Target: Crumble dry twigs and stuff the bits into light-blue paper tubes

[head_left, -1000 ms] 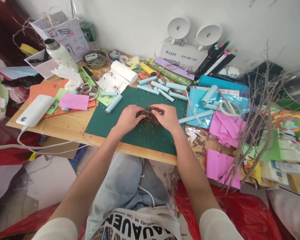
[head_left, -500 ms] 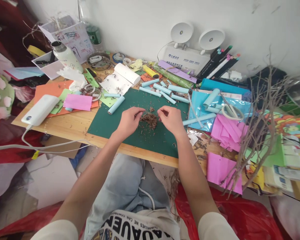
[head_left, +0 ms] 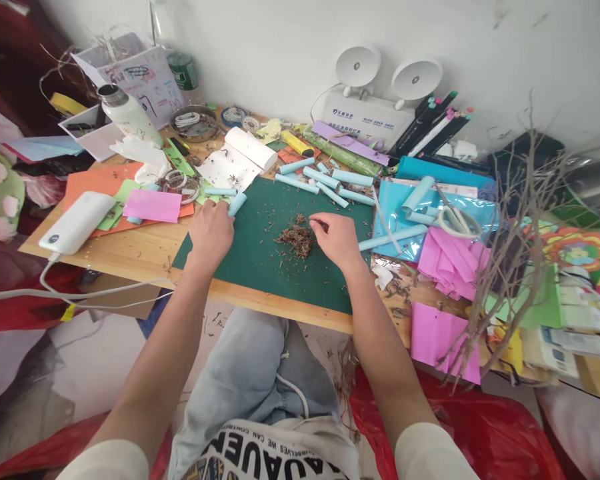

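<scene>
My left hand [head_left: 211,233] is closed over the lower end of a light-blue paper tube [head_left: 237,204] on the left of the green cutting mat [head_left: 250,257]. Its fingers partly hide that end of the tube. My right hand [head_left: 336,237] hovers at the right edge of a small heap of dry brown plant bits [head_left: 296,240], thumb and fingertips pinched together. Whatever lies between those fingertips is too small to make out. Loose crumbs are scattered on the mat around the heap.
Several more light-blue tubes [head_left: 323,177] lie behind the mat. To the right are scissors [head_left: 457,220], pink paper [head_left: 450,263] and upright dry twigs [head_left: 520,267]. A white power bank [head_left: 77,223] and an open bottle [head_left: 130,117] stand on the left.
My left hand has moved left, away from the brown heap, onto the blue paper tube. My right hand stays beside the heap, still pinched. The view has shifted slightly.
</scene>
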Tool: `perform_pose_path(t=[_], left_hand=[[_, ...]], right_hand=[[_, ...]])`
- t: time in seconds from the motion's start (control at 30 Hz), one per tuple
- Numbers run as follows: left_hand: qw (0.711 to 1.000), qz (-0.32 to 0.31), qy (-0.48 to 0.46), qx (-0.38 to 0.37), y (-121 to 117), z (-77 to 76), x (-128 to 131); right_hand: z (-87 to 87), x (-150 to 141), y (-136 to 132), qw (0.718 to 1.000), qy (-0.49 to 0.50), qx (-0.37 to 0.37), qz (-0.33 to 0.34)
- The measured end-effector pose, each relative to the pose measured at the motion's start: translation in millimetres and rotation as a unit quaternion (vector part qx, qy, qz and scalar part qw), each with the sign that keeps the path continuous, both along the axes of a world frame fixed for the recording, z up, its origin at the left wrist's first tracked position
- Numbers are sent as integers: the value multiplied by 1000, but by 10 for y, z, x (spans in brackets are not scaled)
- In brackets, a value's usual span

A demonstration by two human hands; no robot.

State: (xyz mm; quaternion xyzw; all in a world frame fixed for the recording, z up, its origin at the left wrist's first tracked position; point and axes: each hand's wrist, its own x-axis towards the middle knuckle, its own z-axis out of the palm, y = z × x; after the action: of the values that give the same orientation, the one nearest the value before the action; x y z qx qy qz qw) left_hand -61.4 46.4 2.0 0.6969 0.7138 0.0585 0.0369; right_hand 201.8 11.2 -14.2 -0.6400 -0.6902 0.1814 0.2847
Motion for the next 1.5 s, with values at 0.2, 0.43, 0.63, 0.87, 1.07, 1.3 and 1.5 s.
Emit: perform_pose_path(t=[0.2, 0.43, 0.63, 0.87, 1.07, 1.3, 1.5], left_hand=[[993, -87, -45, 60, 41, -88, -67], [944, -233, -218, 83, -79, -175, 175], [924, -290, -232, 85, -86, -248, 341], [924, -282, -244, 88, 23, -339, 373], [926, -280, -235, 94, 40, -399, 382], [932, -216, -265, 123, 59, -452, 360], [932, -217, -265, 117, 69, -455, 362]], right_hand=[[-36, -55, 9, 999, -35, -2, 28], [-85, -135, -5, 997, -30, 12, 67], [-44, -101, -4, 993, 86, 79, 25], [-69, -119, 21, 965, 253, 26, -55], [-136, -113, 47, 954, 293, 42, -47], [-80, -134, 8, 985, 171, 22, 12], [-73, -136, 40, 960, 262, 92, -23]])
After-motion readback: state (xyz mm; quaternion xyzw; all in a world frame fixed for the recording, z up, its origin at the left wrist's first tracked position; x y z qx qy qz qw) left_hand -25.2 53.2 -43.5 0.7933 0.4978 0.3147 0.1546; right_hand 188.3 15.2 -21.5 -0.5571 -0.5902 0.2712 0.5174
